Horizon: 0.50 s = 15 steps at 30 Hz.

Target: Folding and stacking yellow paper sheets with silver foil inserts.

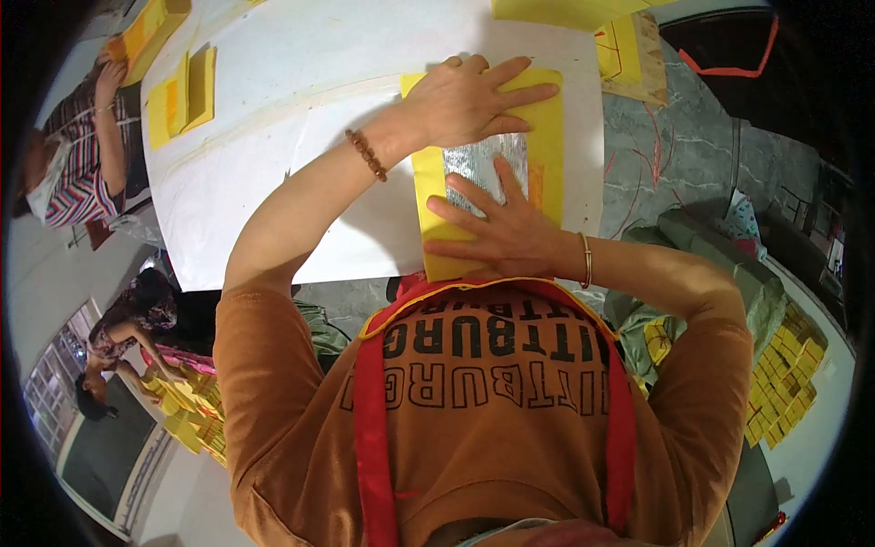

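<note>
A stack of yellow paper lies on the white tabletop, close to my body. On its upper face is a shiny silver foil sheet, with an orange patch showing beside it. My left hand rests across the far part of the paper and the foil's far edge, fingers spread. Over the near part, my right hand is laid with its fingers apart, some of them on the foil. Neither hand grips anything. Part of the foil is hidden beneath my hands.
Another yellow paper stack sits at the table's left. Beyond it, a co-worker's hand touches orange-and-yellow paper. More yellow paper lies at the far edge. Red string is on the floor, and yellow bundles are piled right.
</note>
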Each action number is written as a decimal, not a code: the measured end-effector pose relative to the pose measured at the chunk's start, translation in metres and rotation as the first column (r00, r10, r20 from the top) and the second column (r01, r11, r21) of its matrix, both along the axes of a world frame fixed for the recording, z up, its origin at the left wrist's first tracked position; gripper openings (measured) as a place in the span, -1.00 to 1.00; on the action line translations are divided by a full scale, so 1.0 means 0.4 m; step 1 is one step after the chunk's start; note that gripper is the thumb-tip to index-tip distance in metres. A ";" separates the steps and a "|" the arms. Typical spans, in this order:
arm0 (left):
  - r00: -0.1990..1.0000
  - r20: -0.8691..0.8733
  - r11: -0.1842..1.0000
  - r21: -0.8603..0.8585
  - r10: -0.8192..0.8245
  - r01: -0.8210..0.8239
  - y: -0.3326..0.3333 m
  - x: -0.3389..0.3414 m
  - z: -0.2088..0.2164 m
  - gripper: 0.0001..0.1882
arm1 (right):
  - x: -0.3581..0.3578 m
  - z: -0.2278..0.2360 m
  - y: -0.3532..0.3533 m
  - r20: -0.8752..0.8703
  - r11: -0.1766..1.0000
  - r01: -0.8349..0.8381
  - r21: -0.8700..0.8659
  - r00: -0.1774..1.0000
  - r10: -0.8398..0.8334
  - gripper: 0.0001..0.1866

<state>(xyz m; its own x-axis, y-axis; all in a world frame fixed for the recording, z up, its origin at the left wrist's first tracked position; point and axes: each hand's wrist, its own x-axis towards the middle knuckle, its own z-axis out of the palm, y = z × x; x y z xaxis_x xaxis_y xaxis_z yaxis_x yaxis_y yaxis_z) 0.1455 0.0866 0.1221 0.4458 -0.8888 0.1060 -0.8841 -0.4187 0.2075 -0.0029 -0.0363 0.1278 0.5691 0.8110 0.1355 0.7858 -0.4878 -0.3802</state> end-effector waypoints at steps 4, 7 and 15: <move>0.999 -0.051 0.980 -0.201 -0.008 -0.003 0.013 0.015 -0.035 -0.46 | 0.008 -0.036 0.007 0.079 1.000 -0.011 0.014 0.997 0.010 -0.32; 1.000 -0.020 0.975 -0.222 -0.001 -0.003 0.015 0.007 -0.035 -0.45 | 0.010 -0.019 0.008 0.060 1.000 -0.021 0.006 0.998 0.021 -0.35; 0.947 -0.298 0.987 0.139 0.117 -0.078 -0.040 0.033 0.063 -0.50 | -0.029 0.001 0.032 -0.033 1.000 0.005 0.006 0.999 -0.005 -0.45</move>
